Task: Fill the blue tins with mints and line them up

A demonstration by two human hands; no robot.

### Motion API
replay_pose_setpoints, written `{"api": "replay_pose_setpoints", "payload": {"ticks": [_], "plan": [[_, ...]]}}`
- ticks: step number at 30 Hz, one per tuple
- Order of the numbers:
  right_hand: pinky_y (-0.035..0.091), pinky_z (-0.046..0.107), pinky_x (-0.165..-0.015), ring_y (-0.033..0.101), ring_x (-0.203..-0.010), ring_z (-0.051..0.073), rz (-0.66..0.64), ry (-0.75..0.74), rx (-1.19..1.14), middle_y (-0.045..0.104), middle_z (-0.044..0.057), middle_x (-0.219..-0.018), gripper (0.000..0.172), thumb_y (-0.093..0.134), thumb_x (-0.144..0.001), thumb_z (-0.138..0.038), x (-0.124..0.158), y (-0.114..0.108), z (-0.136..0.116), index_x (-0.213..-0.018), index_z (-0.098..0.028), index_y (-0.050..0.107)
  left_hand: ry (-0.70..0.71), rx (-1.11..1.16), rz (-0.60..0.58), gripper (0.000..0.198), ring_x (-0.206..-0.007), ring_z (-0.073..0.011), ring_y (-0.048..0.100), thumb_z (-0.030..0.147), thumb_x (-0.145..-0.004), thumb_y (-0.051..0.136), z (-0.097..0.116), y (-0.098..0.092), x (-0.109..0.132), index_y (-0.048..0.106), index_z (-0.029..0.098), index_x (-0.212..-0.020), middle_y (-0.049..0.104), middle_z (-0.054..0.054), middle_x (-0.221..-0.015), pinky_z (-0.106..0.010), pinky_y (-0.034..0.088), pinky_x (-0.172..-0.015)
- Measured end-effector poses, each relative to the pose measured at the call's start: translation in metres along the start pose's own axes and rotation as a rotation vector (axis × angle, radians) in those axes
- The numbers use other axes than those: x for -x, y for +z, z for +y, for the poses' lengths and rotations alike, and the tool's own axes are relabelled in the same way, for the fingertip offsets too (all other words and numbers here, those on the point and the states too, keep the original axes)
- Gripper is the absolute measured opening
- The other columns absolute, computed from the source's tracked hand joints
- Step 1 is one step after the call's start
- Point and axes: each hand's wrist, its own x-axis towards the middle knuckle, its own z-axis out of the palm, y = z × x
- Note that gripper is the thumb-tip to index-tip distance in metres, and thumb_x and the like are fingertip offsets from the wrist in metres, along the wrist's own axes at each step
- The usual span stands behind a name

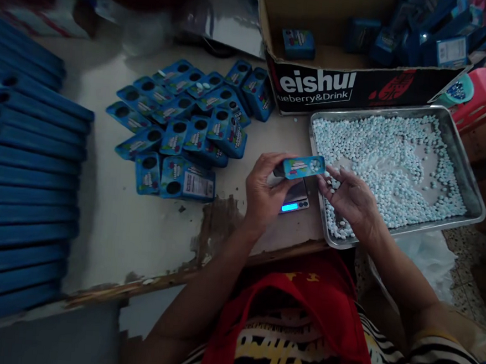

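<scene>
My left hand [267, 190] grips a small blue candy box [300, 167] above a digital pocket scale [298, 199] with a lit display. Pale tablets show in the round hole at the box's right end. Beside that end, my right hand [352, 201] is cupped palm up with a few loose mint tablets [332, 182] on its fingers. Under and beyond this hand lies a metal tray [401, 111] spread with pale blue and white tablets [378, 158]. The scale's platform is partly hidden by my left hand and the box.
Several blue boxes with round holes [175, 135] are clustered at the table's middle left. Long rows of blue boxes [26, 189] line the left side. A cardboard carton [316, 87] with more boxes stands behind the tray. The table's front edge [135, 288] is chipped.
</scene>
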Motion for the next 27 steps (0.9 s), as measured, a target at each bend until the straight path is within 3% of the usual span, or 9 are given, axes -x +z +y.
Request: {"api": "replay_pose_setpoints", "payload": {"ticks": [3,6,9,12,15,19,23,27], "plan": [[0.067,0.016,-0.068,0.073,-0.077,0.011,-0.024,0.062,0.121,0.079,0.002,-0.094,0.022,0.081,-0.091,-0.009,0.002,-0.004,-0.007,-0.106,-0.022,0.071,-0.233,0.155,0.091,0.05,-0.119,-0.027,0.079,0.044,-0.091,0.094,-0.016,-0.013,0.018,0.075,0.025,-0.133,0.08,-0.006,-0.127,-0.043,0.066,-0.111],[0.051,0.011,-0.051,0.061,-0.061,0.006,-0.04,0.052,0.25,0.074,-0.001,-0.083,0.022,0.087,-0.089,-0.015,0.002,-0.001,-0.012,-0.107,-0.019,0.074,-0.353,0.224,0.091,0.055,-0.113,-0.0266,0.082,0.047,-0.086,0.097,-0.034,-0.019,0.032,0.073,0.024,-0.129,0.082,-0.006,-0.121,-0.043,0.07,-0.106],[0.035,0.014,-0.042,0.05,-0.053,0.006,-0.12,0.001,0.433,0.068,-0.003,-0.073,0.03,0.096,-0.086,-0.033,0.005,0.012,-0.012,-0.104,-0.017,0.078,-0.337,0.231,0.027,0.063,-0.12,-0.0279,0.082,0.047,-0.086,0.098,-0.045,-0.024,0.037,0.07,0.024,-0.137,0.081,-0.009,-0.13,-0.045,0.069,-0.111],[0.035,0.017,-0.047,0.051,-0.056,0.007,-0.233,-0.021,0.661,0.069,-0.002,-0.073,0.036,0.099,-0.084,-0.044,0.012,0.032,-0.013,-0.102,-0.018,0.081,-0.264,0.185,-0.022,0.081,-0.138,-0.0287,0.076,0.048,-0.087,0.099,-0.045,-0.042,0.038,0.061,0.029,-0.156,0.075,-0.011,-0.147,-0.046,0.064,-0.121],[0.043,0.021,-0.056,0.058,-0.064,0.009,-0.289,-0.05,0.823,0.071,-0.001,-0.077,0.03,0.098,-0.083,-0.035,0.016,0.053,-0.02,-0.102,-0.019,0.081,-0.256,0.113,0.027,0.078,-0.135,-0.0276,0.077,0.047,-0.091,0.097,-0.038,-0.073,0.044,0.06,0.032,-0.159,0.077,-0.01,-0.14,-0.049,0.063,-0.123],[0.039,0.022,-0.053,0.058,-0.062,0.01,-0.352,-0.073,1.031,0.077,0.002,-0.08,0.018,0.091,-0.084,-0.021,0.015,0.08,-0.039,-0.1,-0.018,0.081,-0.276,0.093,0.128,0.071,-0.123,-0.0275,0.08,0.047,-0.091,0.097,-0.029,-0.105,0.061,0.066,0.035,-0.153,0.078,-0.008,-0.135,-0.052,0.067,-0.117],[0.033,0.021,-0.047,0.053,-0.055,0.009,-0.404,-0.012,1.122,0.079,0.004,-0.077,0.017,0.094,-0.088,-0.022,0.015,0.103,-0.056,-0.098,-0.019,0.081,-0.284,0.139,0.127,0.076,-0.124,-0.0302,0.081,0.049,-0.089,0.097,-0.022,-0.111,0.078,0.064,0.035,-0.156,0.073,-0.01,-0.146,-0.058,0.067,-0.117],[0.028,0.02,-0.041,0.049,-0.049,0.007,-0.332,0.071,1.108,0.075,0.005,-0.072,0.029,0.1,-0.09,-0.037,0.017,0.115,-0.061,-0.091,-0.017,0.079,-0.313,0.202,0.111,0.075,-0.127,-0.0312,0.081,0.037,-0.092,0.092,-0.019,-0.11,0.086,0.059,0.036,-0.159,0.071,-0.012,-0.151,-0.059,0.067,-0.121]]}}
